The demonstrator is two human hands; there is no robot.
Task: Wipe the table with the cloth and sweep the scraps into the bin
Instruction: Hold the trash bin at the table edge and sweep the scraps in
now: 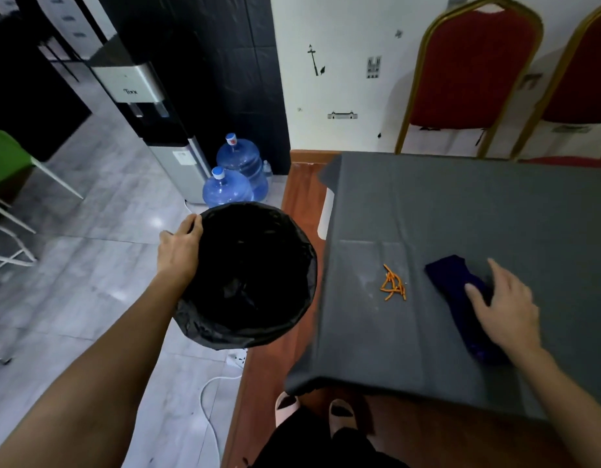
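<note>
A small heap of orange scraps (393, 284) lies near the left edge of the table (461, 204), which wears a grey cover. To their right, a folded dark blue cloth (453, 278) lies flat on the cover. My right hand (505, 309) presses down on the cloth, fingers spread. A round bin (252, 275) lined with a black bag sits just off the table's left edge, below the tabletop. My left hand (179, 246) grips the bin's far left rim.
Two red chairs with gold frames (468, 69) stand behind the table. Two blue water jugs (236, 177) and a water dispenser (147, 106) stand on the tiled floor at the left. A white power strip and cable (221, 380) lie on the floor beneath the bin.
</note>
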